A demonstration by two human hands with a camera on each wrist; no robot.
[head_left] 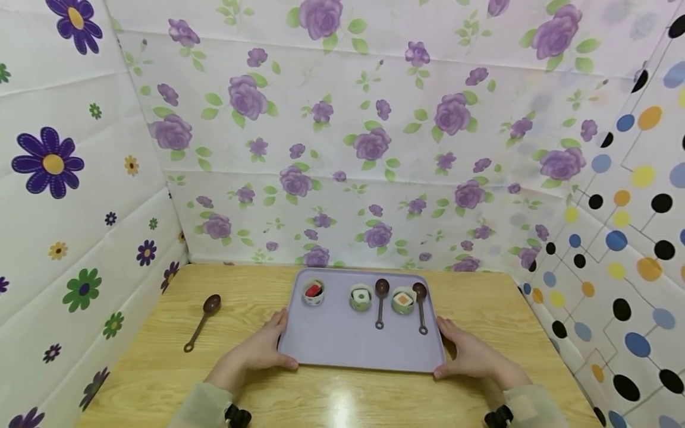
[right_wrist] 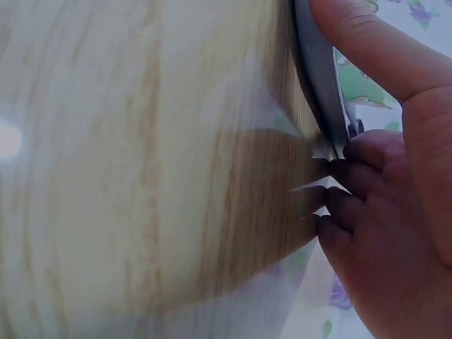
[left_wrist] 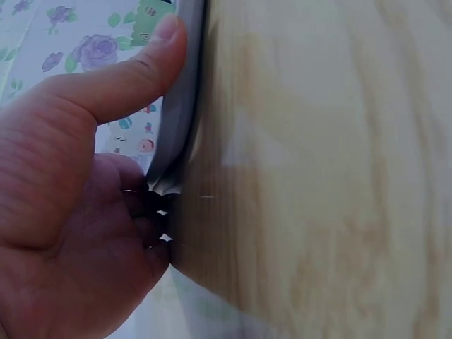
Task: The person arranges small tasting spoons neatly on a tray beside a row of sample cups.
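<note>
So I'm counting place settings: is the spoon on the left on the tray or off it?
Off. The brown spoon lies on the bare wooden table, left of the purple tray, apart from it.

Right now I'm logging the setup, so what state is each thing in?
Lavender tray: flat on the table, gripped at both side edges.
Left hand: grips the tray's left edge.
Right hand: grips the right edge.
Three small cups: upright, filled, on the tray.
Two brown spoons: lying on the tray.
Third spoon: on the wooden table, left of the tray.

Three cups (head_left: 361,296) on tray (head_left: 342,345); spoon (head_left: 202,321) lies left of it
</note>
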